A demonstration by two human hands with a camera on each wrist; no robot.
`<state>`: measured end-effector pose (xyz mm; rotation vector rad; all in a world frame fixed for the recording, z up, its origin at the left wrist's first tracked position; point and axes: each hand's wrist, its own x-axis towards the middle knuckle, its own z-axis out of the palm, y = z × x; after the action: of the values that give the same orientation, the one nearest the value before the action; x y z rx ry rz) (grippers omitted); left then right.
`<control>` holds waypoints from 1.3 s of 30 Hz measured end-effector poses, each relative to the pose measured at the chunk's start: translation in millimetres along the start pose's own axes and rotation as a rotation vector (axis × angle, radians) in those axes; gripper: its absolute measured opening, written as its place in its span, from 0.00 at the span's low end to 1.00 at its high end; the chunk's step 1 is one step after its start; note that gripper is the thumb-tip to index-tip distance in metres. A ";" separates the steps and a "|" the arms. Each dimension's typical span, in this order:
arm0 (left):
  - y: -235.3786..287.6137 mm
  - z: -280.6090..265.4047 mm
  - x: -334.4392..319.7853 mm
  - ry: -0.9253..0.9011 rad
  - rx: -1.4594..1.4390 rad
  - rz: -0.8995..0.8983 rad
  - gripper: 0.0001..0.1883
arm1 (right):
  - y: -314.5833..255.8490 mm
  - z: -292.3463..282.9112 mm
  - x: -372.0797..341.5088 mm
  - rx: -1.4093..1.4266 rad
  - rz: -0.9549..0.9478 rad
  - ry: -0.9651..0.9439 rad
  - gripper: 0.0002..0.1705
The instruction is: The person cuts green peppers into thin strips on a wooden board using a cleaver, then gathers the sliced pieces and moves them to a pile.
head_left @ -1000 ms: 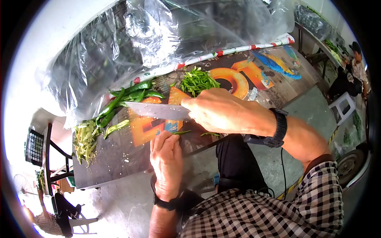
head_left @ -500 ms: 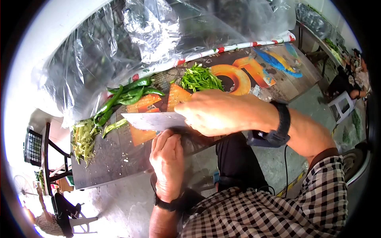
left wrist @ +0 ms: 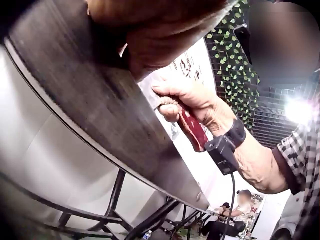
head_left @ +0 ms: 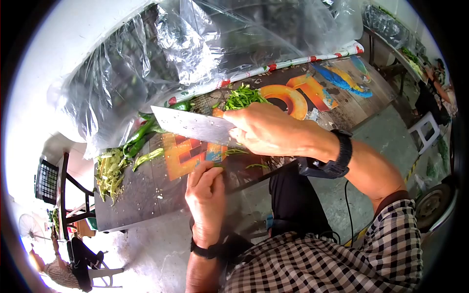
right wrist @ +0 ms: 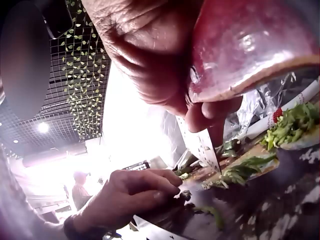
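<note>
In the head view my right hand (head_left: 278,132) grips a knife (head_left: 190,124), its broad blade raised over the table and pointing left. The knife's red handle (right wrist: 250,45) fills the top of the right wrist view. My left hand (head_left: 205,200) rests at the table's near edge, fingers curled, pinching a small piece of green pepper (head_left: 219,165) that mostly hides under the fingertips. Cut pepper strips (head_left: 236,152) lie just beyond those fingers. Farther back sits a heap of sliced green pepper (head_left: 243,97). Whole green peppers (head_left: 139,139) lie to the left, partly behind the blade.
Pale pepper cores (head_left: 110,171) are piled at the table's left end, with a light green strip (head_left: 148,158) beside them. Clear plastic sheeting (head_left: 195,49) covers the back of the printed table (head_left: 132,210). Other people sit at far left and far right.
The knife came down to the left fingertips half a second ago and has since risen, tip up. Less pepper shows at the left fingers, and strips now lie beyond them.
</note>
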<state>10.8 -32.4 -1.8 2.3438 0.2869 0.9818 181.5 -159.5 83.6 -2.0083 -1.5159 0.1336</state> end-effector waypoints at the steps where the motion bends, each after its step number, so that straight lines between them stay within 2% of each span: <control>1: 2.9 -3.3 -0.3 0.025 -0.028 -0.048 0.09 | 0.3 -2.6 -3.6 0.001 -0.009 0.021 0.07; 4: 5.5 -13.4 -5.8 0.118 -0.156 -0.195 0.10 | -4.7 -8.2 -10.4 0.003 -0.020 0.053 0.09; 10: -1.7 -23.0 -1.6 -0.005 0.071 -0.065 0.10 | -8.0 1.5 -12.8 0.042 -0.092 -0.020 0.08; 13: -8.5 -12.0 4.7 0.012 0.139 0.091 0.09 | -9.5 6.8 -10.5 0.017 -0.067 -0.089 0.07; 16: -11.2 -7.1 5.5 -0.006 0.140 0.092 0.08 | -3.7 13.4 -8.6 0.081 -0.076 -0.067 0.08; 22: -10.5 -4.6 5.9 -0.013 0.165 0.101 0.07 | -6.1 7.7 -4.1 0.103 -0.025 -0.147 0.08; 32: -11.6 -3.2 5.4 -0.021 0.236 0.136 0.06 | -19.0 8.5 5.9 -0.053 -0.038 -0.251 0.06; 35: -12.1 -2.2 5.6 -0.028 0.246 0.134 0.06 | -22.6 5.3 10.4 -0.084 -0.093 -0.268 0.07; 39: -11.2 1.1 6.5 -0.006 0.261 0.136 0.07 | -30.9 20.4 31.2 -0.131 -0.045 -0.276 0.08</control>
<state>16.4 -21.1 -5.2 2.6313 0.2695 1.0559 157.5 -118.3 91.7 -2.1253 -1.7803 0.3119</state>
